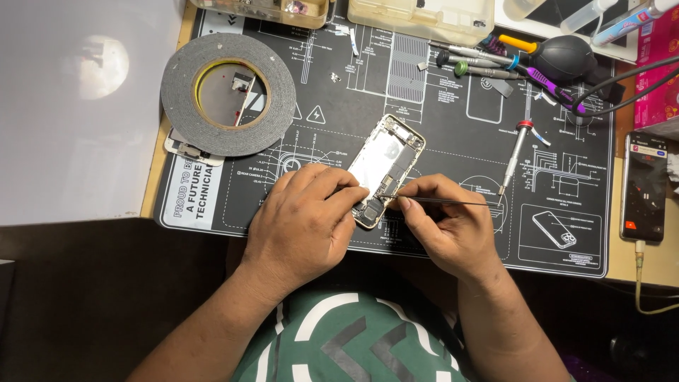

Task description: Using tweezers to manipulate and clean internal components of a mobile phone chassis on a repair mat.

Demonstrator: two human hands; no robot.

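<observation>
A green shirt with white chevrons (339, 343) fills the near edge of the view. Above it, the left hand (300, 223) lies curled, fingertips pressing the near end of the opened pale-framed phone body (385, 166), which lies tilted at the middle of the black printed work mat (453, 141). The right hand (453, 226) pinches thin metal tweezers (438, 201), tips at the phone's lower end. A grey tape roll (228, 93) sits near the mat's far left corner.

lit phone screen (643, 187) far right | pink package (656, 67) top right corner
</observation>
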